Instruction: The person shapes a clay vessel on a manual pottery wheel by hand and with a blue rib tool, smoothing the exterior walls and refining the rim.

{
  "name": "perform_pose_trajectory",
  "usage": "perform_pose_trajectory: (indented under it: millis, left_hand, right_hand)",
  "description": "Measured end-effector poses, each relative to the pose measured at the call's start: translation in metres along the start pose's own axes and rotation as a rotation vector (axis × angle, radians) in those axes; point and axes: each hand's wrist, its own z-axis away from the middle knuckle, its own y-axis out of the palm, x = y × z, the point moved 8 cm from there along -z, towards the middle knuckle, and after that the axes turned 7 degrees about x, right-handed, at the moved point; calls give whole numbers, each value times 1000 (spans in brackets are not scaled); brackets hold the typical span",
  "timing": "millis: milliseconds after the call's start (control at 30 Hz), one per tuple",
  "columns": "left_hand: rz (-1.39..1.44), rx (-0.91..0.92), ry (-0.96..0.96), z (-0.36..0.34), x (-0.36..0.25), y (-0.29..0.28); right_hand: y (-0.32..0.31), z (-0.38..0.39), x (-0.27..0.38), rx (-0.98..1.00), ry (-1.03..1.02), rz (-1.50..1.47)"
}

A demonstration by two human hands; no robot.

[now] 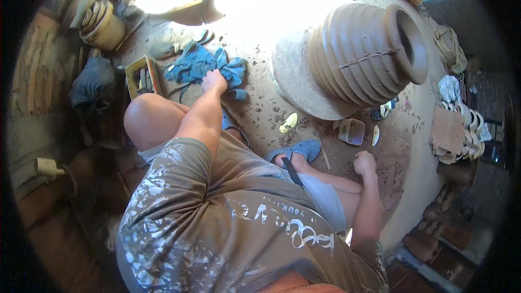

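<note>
My left hand (214, 80) reaches forward onto a crumpled blue cloth (187, 65), its fingers curled into the fabric. Beside the cloth is an open box (135, 78) with dark items inside. My right hand (363, 162) is closed low beside my right shin; whatever is in it, if anything, is hidden. Near it lie a small clear plastic container (351, 131) and a thin stick (324, 154). A large ridged clay pot (347, 54), with a vertical crack-like line or strip on its side, stands on a round slab (287, 76).
Stacked pottery in a bucket (103, 31) and a dark bag (92, 84) are at the left. Clay crumbs and pale flat pieces (288, 123) lie on the floor (255, 108). Curved pieces and a board (446, 133) are stacked at the right, near a draped cloth (449, 49).
</note>
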Motion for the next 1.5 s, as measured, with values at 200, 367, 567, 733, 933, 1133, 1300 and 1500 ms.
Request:
perform_pose_trajectory:
  millis: [200, 367, 567, 733, 933, 1133, 1300, 1500]
  left_hand:
    - [201, -100, 94, 4, -59, -89]
    - [-295, 10, 683, -14, -94, -164]
    - [284, 510, 821, 181, -151, -242]
    - [283, 240, 1046, 265, -148, -246]
    - [318, -197, 997, 246, -135, -226]
    - [255, -118, 1052, 228, -147, -224]
    - [115, -308, 858, 188, -136, -278]
    - [-680, -270, 738, 169, -154, -234]
  right_hand:
    - [1, 20, 30, 72, -163, -75]
    - [-41, 57, 202, 244, -781, -694]
    - [-84, 59, 369, 623, -911, -1552]
    - [-145, 121, 460, 1252, -1345, -2007]
    - [-159, 111, 453, 495, -1316, -1989]
    - [-140, 112, 413, 273, -1351, -1498]
    - [-148, 139, 296, 200, -1457, -867]
    - [-170, 98, 46, -367, -790, -938]
